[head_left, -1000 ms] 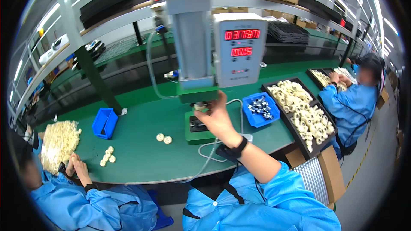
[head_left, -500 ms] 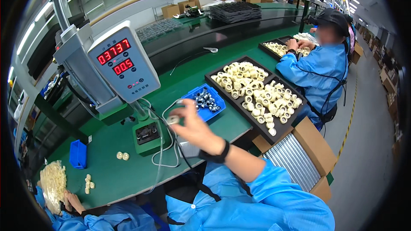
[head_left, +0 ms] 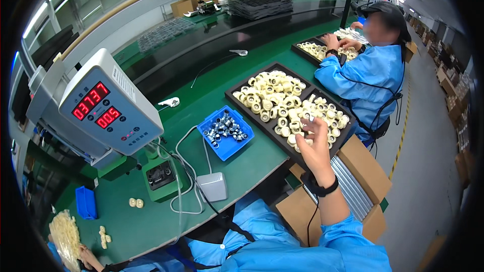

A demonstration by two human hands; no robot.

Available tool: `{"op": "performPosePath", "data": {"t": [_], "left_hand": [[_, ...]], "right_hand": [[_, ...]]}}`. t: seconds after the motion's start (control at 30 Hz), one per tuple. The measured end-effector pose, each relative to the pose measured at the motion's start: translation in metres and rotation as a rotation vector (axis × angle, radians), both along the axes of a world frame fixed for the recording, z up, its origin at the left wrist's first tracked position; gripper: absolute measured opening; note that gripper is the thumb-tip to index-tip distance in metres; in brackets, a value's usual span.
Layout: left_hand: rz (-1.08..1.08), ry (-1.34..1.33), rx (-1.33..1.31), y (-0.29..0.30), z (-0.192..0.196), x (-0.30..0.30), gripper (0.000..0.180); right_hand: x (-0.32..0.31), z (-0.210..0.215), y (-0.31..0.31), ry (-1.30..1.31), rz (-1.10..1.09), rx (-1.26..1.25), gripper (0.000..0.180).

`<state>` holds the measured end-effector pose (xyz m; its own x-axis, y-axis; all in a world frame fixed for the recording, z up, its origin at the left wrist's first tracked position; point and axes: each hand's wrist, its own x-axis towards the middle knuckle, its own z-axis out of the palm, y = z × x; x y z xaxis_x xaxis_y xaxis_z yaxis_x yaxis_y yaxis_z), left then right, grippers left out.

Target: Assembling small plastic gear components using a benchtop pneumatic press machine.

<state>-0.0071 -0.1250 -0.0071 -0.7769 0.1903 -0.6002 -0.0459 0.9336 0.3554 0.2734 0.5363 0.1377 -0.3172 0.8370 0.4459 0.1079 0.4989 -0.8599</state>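
Note:
My right hand is over the near edge of a black divided tray. Its thumb and fingers are spread, with no part visibly gripped. Heaped in the tray are small cream-coloured ring-like plastic parts. A black wristband with a wire circles my right wrist. To the left of the tray stands a blue bin of small metal sleeves. My left hand is out of view.
A press with a red-digit counter and green base stands left, beside a grey box. A carton holds metal parts. A co-worker sits right; another person's hand touches a bag of cream parts.
My right hand has moved right, from beside the press to the black tray. Earlier it pinched a small cream part; now its fingers are apart. The view has shifted slightly.

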Motion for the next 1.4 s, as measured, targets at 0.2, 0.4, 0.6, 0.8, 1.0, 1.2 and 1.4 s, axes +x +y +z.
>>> {"op": "performPosePath", "data": {"t": [0.2, 0.4, 0.6, 0.8, 1.0, 1.2, 1.4], "left_hand": [[-0.033, -0.317, 0.055, -0.072, -0.073, 0.118, 0.025], [-0.174, 0.087, 0.408, 0.067, 0.075, 0.113, 0.02], [0.103, 0.226, 1.094, 0.164, 0.083, 0.137, 0.01], [0.086, 0.658, 1.114, 0.142, 0.117, 0.063, 0.007], [0.266, 1.238, 0.052, 0.055, 0.133, -0.063, 0.046], [0.402, 0.813, -0.074, -0.011, 0.094, -0.12, 0.045], [0.464, 0.919, 0.15, -0.029, 0.079, -0.121, 0.038]], "right_hand": [[-0.023, -0.021, -0.066, 0.374, 0.268, -0.32, 0.029], [-0.071, -0.056, -0.124, 0.093, 0.431, -0.233, 0.01], [-0.105, -0.091, -0.116, 0.011, 0.37, -0.133, 0.008], [-0.107, -0.095, -0.1, 0.038, 0.26, -0.184, 0.011], [-0.109, -0.096, -0.104, 0.052, 0.299, -0.171, 0.009], [-0.11, -0.092, -0.11, 0.061, 0.303, -0.21, 0.01], [-0.107, -0.094, -0.108, 0.069, 0.335, -0.217, 0.009]]}}
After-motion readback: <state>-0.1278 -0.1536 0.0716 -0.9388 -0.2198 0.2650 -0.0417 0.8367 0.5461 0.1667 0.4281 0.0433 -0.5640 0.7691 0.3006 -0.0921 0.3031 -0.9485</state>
